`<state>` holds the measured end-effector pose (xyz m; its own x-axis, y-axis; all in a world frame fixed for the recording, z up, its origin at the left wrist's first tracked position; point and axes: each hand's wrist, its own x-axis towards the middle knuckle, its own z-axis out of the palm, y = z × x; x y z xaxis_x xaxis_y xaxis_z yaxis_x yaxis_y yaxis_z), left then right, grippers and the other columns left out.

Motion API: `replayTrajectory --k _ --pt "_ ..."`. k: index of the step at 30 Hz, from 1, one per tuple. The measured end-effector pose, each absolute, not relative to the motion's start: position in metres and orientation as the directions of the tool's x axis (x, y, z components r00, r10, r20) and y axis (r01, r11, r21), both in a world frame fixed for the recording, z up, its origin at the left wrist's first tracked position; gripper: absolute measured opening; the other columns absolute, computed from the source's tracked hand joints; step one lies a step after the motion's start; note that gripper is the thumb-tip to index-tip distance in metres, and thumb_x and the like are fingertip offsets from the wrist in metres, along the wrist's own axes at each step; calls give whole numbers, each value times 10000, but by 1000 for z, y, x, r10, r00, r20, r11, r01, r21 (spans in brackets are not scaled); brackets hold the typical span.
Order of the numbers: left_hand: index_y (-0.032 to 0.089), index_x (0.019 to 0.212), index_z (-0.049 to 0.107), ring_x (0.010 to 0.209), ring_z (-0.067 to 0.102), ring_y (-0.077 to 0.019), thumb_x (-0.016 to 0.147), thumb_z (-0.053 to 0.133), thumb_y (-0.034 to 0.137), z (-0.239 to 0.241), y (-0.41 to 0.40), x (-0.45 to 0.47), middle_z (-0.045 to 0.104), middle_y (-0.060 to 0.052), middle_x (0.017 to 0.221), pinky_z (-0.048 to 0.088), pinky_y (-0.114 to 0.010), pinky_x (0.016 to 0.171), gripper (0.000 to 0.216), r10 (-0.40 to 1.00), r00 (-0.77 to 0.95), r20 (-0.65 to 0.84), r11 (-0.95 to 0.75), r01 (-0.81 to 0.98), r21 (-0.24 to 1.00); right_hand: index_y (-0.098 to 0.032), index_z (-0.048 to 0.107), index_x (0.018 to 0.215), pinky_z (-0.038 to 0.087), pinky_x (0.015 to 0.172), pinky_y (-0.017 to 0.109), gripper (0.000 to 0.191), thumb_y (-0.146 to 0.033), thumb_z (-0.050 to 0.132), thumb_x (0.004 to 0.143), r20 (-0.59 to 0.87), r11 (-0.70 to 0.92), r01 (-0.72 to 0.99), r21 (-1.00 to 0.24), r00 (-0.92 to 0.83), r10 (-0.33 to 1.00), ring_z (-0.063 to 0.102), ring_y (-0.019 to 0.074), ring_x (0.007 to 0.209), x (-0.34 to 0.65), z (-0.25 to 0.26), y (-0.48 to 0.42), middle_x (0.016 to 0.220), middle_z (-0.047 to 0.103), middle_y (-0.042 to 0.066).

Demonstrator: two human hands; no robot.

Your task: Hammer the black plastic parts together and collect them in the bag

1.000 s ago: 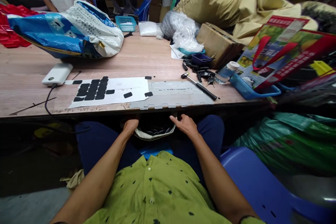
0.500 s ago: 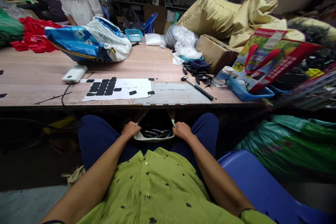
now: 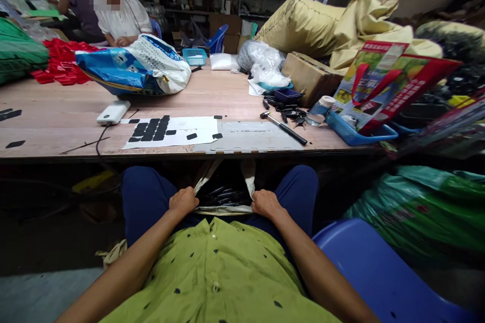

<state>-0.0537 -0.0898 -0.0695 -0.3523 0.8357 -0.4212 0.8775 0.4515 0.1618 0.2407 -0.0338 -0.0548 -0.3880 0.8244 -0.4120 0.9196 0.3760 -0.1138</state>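
Between my knees, just below the table edge, a pale cloth-like sack (image 3: 226, 210) gapes toward me. Inside it lie several dark, glossy, elongated pieces (image 3: 223, 196) whose kind I cannot make out. My left hand (image 3: 184, 201) is closed around the left side of the sack's rim. On the opposite side, my right hand (image 3: 266, 203) grips the rim in a fist. The sack's lower part is hidden by my lap and the shadow under the table.
On the table (image 3: 235, 101) lie white paper with black patches (image 3: 151, 128), a hammer (image 3: 284, 128), a power bank (image 3: 113, 112) and a blue-white bag (image 3: 136, 68). A bottle (image 3: 320, 111) stands near a blue basket (image 3: 359, 133). Two people sit at the far left.
Both hands have drawn the sack's rim slightly toward my body, and its pale sides show more. The view has shifted a little; a seated person's hands now show at the far table edge.
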Motion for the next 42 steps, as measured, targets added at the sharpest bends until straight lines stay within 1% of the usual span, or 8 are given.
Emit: replayTrajectory --k 4,13,20,23,27,33,38,42 --pt "196 1048 736 1139 690 -372 788 542 259 -66 -78 -51 733 -195 1178 538 -432 902 330 809 -347 -474 455 881 132 -131 740 1128 505 890 362 362 -274 520 879 -431 328 937 -123 -348 833 699 319 1100 240 -60 -23 1155 733 214" --pt "226 1020 723 1122 701 -351 815 525 248 -80 -78 -53 750 -163 1136 538 -391 864 285 786 -359 -503 510 837 199 -204 759 1013 498 823 338 338 -411 518 899 -507 322 934 -155 -354 785 723 293 1032 235 -69 -5 1067 764 160" --pt "230 989 702 1106 702 -347 868 502 347 -86 -77 -53 754 -155 1108 531 -404 868 262 795 -337 -504 493 843 214 -204 757 966 477 802 297 243 -291 584 819 -531 322 931 -172 -362 766 724 266 1021 232 -73 0 1048 770 140" --pt "233 917 697 1074 710 -337 893 481 431 -86 -76 -53 761 -144 1048 532 -389 843 294 810 -321 -491 483 840 248 -220 750 1004 475 789 304 262 -317 573 837 -531 277 945 -174 -327 782 722 270 1015 234 -73 2 1049 767 128" --pt "232 909 697 1041 720 -327 894 488 430 -85 -71 -54 765 -137 1014 531 -368 806 288 809 -309 -500 490 826 281 -218 705 1115 466 776 314 331 -400 541 891 -512 144 974 -176 -215 831 711 277 1014 236 -68 1 1094 748 137" --pt "222 943 715 1053 719 -329 854 559 432 -84 -60 -49 767 -143 1035 535 -352 803 277 809 -305 -502 486 827 281 -204 682 1020 406 709 281 311 -457 538 911 -494 52 973 -226 -160 855 692 254 960 245 -54 -5 1016 741 121" --pt "212 936 727 1025 727 -321 827 603 440 -84 -54 -43 769 -150 1020 541 -340 797 282 821 -290 -492 477 822 311 -207 630 864 326 632 253 341 -530 533 918 -412 21 938 -346 -172 895 604 172 762 248 -60 -11 830 681 47" --pt "216 930 717 1036 722 -331 827 586 420 -83 -53 -42 767 -150 1037 533 -346 788 263 829 -265 -493 463 820 337 -207 536 742 305 610 242 398 -559 510 925 -299 6 843 -537 -198 933 488 126 646 250 -76 -19 666 543 -21"
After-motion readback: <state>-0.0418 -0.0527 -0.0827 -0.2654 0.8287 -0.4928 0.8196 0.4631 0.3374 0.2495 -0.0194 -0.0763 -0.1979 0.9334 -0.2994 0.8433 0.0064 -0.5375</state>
